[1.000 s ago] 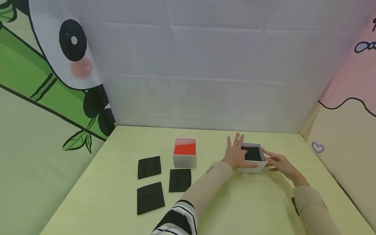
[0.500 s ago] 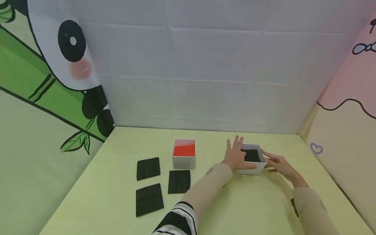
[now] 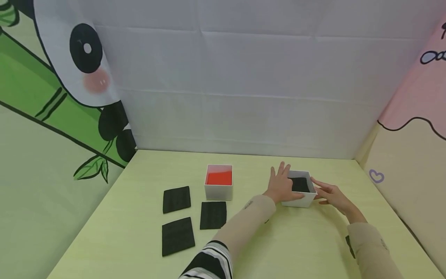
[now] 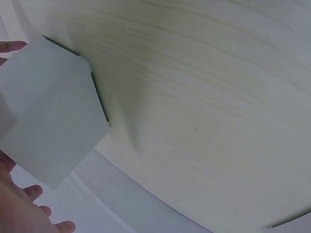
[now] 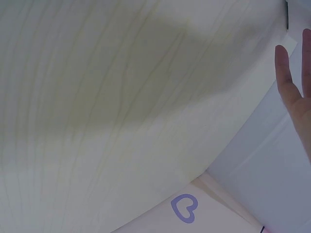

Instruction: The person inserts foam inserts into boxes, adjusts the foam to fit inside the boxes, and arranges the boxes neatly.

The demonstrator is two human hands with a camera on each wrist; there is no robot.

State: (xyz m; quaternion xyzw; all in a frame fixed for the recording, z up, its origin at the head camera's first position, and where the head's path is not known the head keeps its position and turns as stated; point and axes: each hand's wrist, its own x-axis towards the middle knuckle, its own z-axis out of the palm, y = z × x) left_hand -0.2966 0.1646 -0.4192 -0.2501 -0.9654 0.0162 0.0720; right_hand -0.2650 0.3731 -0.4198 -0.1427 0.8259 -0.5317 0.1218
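Note:
In the head view a white box [image 3: 300, 199] stands on the right part of the table, a black square piece [image 3: 300, 185] inside it. My left hand [image 3: 280, 188] is at its left side, fingers spread and pointing away, thumb stretched along the front wall. At the opposite wall is my right hand [image 3: 333, 198], its extended fingertips touching the box. The left wrist view shows the plain outer walls of the white box [image 4: 53, 107] with fingers around its sides. Only two fingers [image 5: 286, 82] and part of the hand appear in the right wrist view.
A second white box [image 3: 218, 192] with a red inside stands left of the hands. Several black squares lie on the table: one square [image 3: 176, 199] far left, another square [image 3: 178, 236] nearer, a third square [image 3: 213, 215] by the left forearm. A white wall backs the table [image 3: 122, 217].
Both hands stay at the box, and the box has kept its place. The head view shifts only slightly; the squares and the red-lined box have not moved.

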